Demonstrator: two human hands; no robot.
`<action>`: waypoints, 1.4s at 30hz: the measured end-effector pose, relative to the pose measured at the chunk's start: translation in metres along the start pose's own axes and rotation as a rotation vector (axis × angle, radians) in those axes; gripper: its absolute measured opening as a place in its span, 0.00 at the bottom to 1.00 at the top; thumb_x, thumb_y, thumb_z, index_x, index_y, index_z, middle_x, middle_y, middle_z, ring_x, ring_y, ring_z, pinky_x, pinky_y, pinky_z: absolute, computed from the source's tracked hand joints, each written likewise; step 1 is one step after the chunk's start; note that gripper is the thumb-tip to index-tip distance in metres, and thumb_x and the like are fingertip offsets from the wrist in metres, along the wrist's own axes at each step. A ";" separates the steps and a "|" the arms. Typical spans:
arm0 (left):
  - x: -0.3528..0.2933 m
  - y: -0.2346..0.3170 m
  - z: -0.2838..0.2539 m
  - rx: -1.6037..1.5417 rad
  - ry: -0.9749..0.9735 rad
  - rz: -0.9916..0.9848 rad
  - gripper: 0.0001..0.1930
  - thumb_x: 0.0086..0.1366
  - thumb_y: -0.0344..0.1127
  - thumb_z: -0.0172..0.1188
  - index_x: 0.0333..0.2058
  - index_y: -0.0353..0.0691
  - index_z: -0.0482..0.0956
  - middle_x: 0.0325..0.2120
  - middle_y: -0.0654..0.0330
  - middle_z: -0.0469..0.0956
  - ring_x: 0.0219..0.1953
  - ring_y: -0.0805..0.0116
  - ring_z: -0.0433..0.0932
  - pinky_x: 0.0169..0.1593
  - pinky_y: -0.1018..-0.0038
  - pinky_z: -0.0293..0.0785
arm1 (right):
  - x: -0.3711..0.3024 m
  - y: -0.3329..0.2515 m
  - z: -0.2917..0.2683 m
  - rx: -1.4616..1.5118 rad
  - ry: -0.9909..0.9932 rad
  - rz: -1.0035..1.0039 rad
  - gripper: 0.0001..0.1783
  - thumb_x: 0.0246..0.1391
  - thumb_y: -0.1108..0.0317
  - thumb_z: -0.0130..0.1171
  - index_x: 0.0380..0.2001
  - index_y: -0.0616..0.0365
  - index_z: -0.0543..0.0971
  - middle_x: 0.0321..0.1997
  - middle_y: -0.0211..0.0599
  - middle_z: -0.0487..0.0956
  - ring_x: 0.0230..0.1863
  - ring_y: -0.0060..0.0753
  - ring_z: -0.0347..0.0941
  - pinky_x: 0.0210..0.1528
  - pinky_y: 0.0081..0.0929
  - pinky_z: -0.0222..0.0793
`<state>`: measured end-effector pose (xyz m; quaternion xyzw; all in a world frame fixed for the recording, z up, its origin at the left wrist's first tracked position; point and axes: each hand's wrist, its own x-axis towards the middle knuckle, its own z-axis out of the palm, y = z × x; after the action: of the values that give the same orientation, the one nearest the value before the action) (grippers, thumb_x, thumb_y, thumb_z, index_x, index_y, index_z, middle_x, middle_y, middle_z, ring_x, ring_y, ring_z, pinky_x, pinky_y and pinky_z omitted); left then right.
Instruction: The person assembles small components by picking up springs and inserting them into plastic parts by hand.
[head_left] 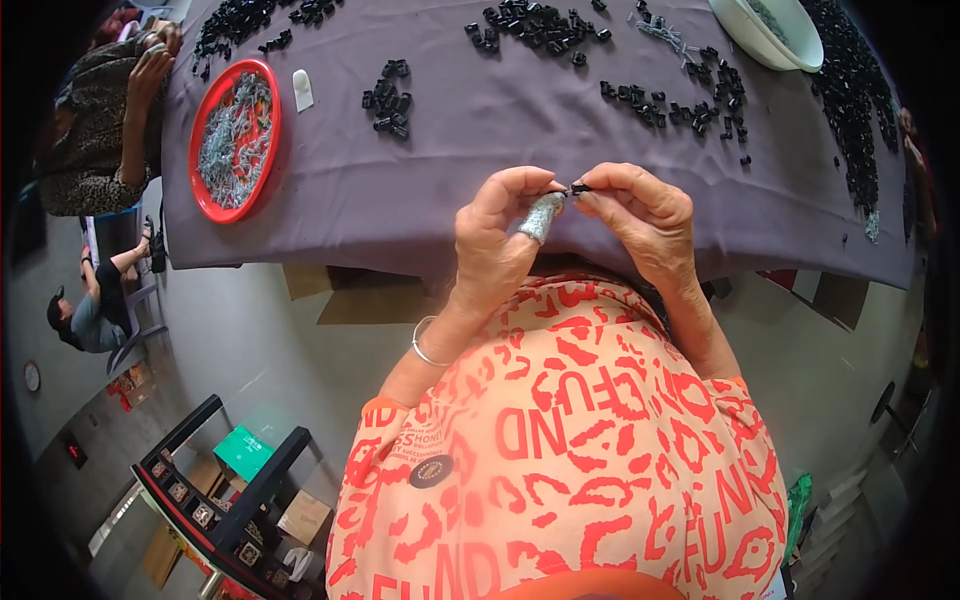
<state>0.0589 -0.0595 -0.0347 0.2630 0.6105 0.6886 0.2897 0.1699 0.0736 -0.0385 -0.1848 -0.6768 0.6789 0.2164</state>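
Clearly, the right hand (648,212) pinched a small black plastic part (579,189) toward one o'clock from centre; whether the left hand (496,222) beside it grasped anything, I could not tell.

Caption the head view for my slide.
Left hand and right hand close together, a small black part between them, over purple cloth.

One red tray (277,130), one pale bowl (757,42), dozens of black pieces (391,102) (exact tally unclear)
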 end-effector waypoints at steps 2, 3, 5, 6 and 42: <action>-0.001 -0.001 0.000 0.005 0.000 0.015 0.14 0.57 0.15 0.56 0.43 0.30 0.73 0.34 0.57 0.79 0.38 0.73 0.78 0.45 0.79 0.76 | -0.001 0.000 0.002 -0.013 -0.004 -0.011 0.10 0.51 0.85 0.57 0.38 0.67 0.77 0.38 0.34 0.77 0.37 0.20 0.73 0.42 0.16 0.72; -0.001 -0.001 0.000 0.042 -0.001 0.040 0.14 0.57 0.15 0.56 0.42 0.30 0.73 0.34 0.57 0.79 0.38 0.73 0.78 0.45 0.79 0.76 | -0.001 0.000 0.002 -0.028 -0.005 -0.022 0.10 0.51 0.86 0.57 0.37 0.67 0.77 0.38 0.34 0.77 0.37 0.21 0.73 0.42 0.16 0.71; -0.002 -0.001 0.000 0.079 -0.002 0.064 0.14 0.56 0.15 0.56 0.42 0.30 0.73 0.34 0.57 0.79 0.38 0.73 0.79 0.45 0.79 0.76 | 0.001 0.001 0.003 -0.072 -0.012 -0.083 0.10 0.50 0.86 0.57 0.37 0.66 0.77 0.38 0.34 0.77 0.38 0.21 0.73 0.42 0.17 0.71; -0.003 0.000 0.000 0.080 0.014 0.049 0.13 0.57 0.15 0.56 0.42 0.30 0.73 0.34 0.57 0.79 0.38 0.73 0.79 0.45 0.79 0.76 | 0.002 0.001 0.004 -0.116 -0.016 -0.146 0.10 0.50 0.86 0.57 0.37 0.66 0.78 0.38 0.34 0.77 0.38 0.21 0.73 0.42 0.17 0.70; 0.046 -0.026 0.010 0.607 0.086 0.479 0.16 0.48 0.24 0.64 0.39 0.41 0.79 0.29 0.62 0.81 0.37 0.60 0.78 0.42 0.68 0.71 | 0.040 0.009 -0.002 -0.590 0.102 -0.390 0.13 0.46 0.84 0.59 0.37 0.61 0.75 0.31 0.38 0.78 0.32 0.30 0.76 0.34 0.25 0.72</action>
<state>0.0359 -0.0174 -0.0588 0.4429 0.7194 0.5350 0.0038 0.1376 0.0969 -0.0458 -0.1404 -0.8547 0.3899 0.3126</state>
